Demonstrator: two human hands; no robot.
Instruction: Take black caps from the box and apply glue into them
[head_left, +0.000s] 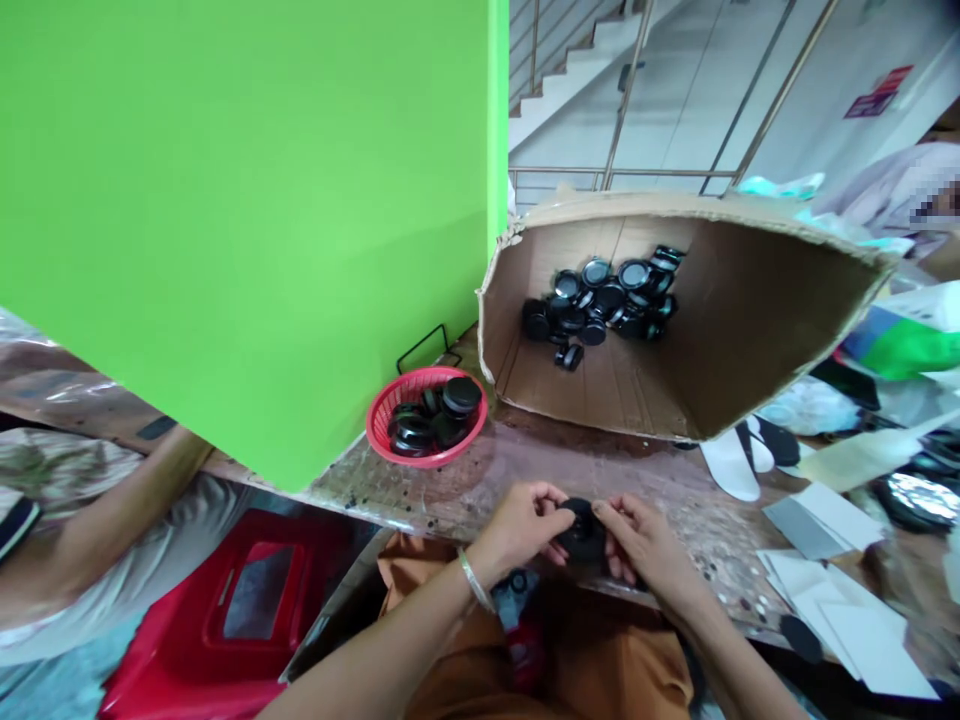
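Both hands meet at the front edge of the table around one black round part (583,541), which has a raised centre. My left hand (525,522), with a bracelet at its wrist, grips the part's left side, thumb on top. On the opposite side my right hand (639,542) closes its thumb and fingers on the rim. Its exact kind I cannot make out. A grey and red object (516,588) shows below my left wrist, partly hidden. Beyond my hands, a red plastic basket (426,461) holds several black round parts (461,396).
A cardboard box (600,405) lies open towards me with several black round parts (609,298) inside. A green panel (247,230) rises at left. White cards (862,630) and a black disc (801,637) lie at right. Another person's arm (127,510) is beyond the panel, near a red stool (187,640).
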